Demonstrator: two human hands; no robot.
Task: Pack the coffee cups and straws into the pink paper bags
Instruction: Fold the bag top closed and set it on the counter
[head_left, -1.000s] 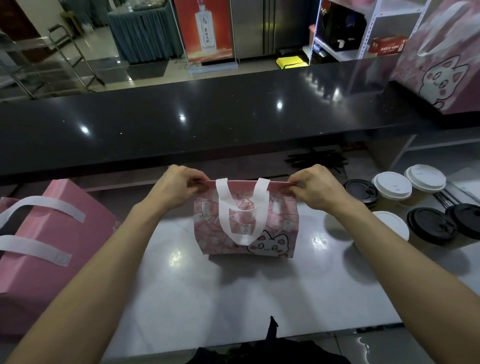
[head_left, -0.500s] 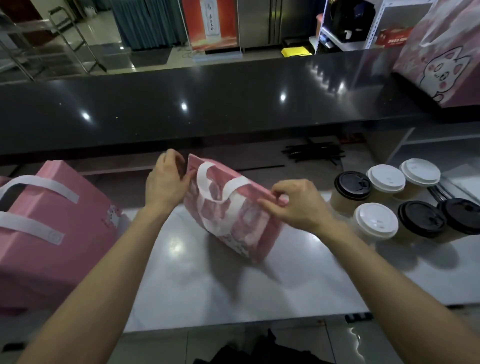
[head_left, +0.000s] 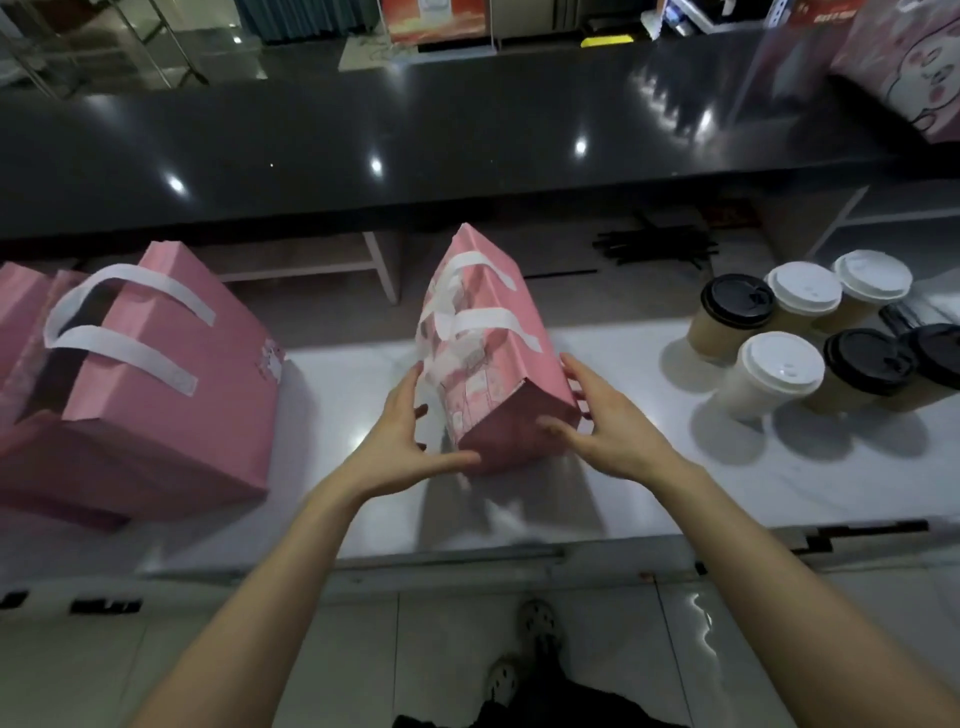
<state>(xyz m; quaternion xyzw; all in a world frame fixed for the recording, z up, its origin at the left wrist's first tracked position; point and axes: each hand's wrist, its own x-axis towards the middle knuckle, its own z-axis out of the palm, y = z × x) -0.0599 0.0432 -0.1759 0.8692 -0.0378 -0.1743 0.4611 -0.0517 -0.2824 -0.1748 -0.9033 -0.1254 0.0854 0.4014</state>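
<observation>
Two pink bags show, one large bag (head_left: 156, 374) at left and a small bag (head_left: 483, 353) mid-frame between the spread-fingered left hand (head_left: 402, 436) and right hand (head_left: 605, 421), while six cups (head_left: 769, 374) wait unpacked at right.

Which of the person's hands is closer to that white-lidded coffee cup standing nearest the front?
The right hand. It rests against the right side of the small pink bag, the side facing the white-lidded cup. The left hand is on the bag's far side.
</observation>
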